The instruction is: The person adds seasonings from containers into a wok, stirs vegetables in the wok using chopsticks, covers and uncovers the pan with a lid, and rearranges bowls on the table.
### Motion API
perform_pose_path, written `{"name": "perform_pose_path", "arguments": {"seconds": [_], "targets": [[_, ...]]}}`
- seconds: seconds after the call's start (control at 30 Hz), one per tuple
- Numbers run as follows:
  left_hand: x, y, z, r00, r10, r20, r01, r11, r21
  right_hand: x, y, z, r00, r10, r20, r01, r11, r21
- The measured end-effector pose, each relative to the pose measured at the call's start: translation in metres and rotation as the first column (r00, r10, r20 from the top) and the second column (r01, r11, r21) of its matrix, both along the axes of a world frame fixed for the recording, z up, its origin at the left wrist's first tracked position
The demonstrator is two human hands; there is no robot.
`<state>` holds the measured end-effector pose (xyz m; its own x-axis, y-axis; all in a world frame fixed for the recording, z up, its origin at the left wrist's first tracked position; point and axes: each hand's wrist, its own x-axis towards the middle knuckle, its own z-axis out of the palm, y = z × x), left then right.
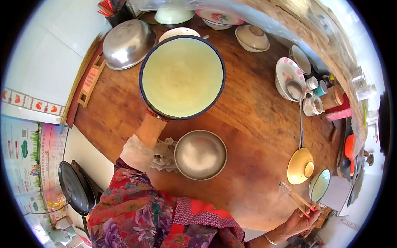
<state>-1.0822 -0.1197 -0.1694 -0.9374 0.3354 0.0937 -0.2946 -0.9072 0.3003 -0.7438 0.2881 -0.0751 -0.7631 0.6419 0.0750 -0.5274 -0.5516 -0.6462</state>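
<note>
A round enamel basin (182,76) with a pale yellow inside and a dark blue rim is near the middle of the head view, over the table. My left hand (151,124) reaches up to its lower edge; the fingers are hidden beneath the basin, which it holds from below. Just under it, a metal bowl (200,155) stands on the table beside a crumpled whitish cloth or bag (165,155). At the lower right, my right hand (304,219) closes round wooden chopsticks (298,201) with red ends. Some greyish stuff clings near their tips.
An upturned metal basin (128,43) lies at the back left of the wooden table (248,124). A long ladle (301,120) rests in a spotted bowl (289,72); its handle reaches an upturned yellow bowl (300,165). A pale green bowl (320,186) tilts near my right hand.
</note>
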Motion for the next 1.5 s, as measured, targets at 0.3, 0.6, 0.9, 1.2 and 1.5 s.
{"name": "perform_pose_path", "arguments": {"seconds": [0.3,0.6,0.9,1.2,1.5], "targets": [[0.006,0.082,0.057,0.986,0.014,-0.168,-0.136,0.655,-0.743,0.022,0.019,-0.008,0.999,-0.039,-0.020,0.037,0.994,-0.106],[0.090,0.224,0.033,0.522,-0.458,-0.720,-0.809,0.001,-0.588,0.057,0.054,-0.022,0.994,-0.004,-0.114,-0.012,0.990,-0.141],[0.149,0.269,-0.004,0.528,-0.616,-0.584,-0.812,-0.165,-0.560,0.094,0.072,-0.027,0.985,-0.138,-0.103,0.112,0.968,-0.226],[0.170,0.279,-0.017,0.556,-0.592,-0.584,-0.806,-0.210,-0.554,0.139,0.103,-0.033,0.970,-0.234,-0.063,0.218,0.956,-0.194],[0.276,0.201,-0.026,0.568,-0.572,-0.592,-0.812,-0.270,-0.518,0.135,0.146,-0.042,0.972,-0.236,0.018,0.235,0.950,-0.207]]}}
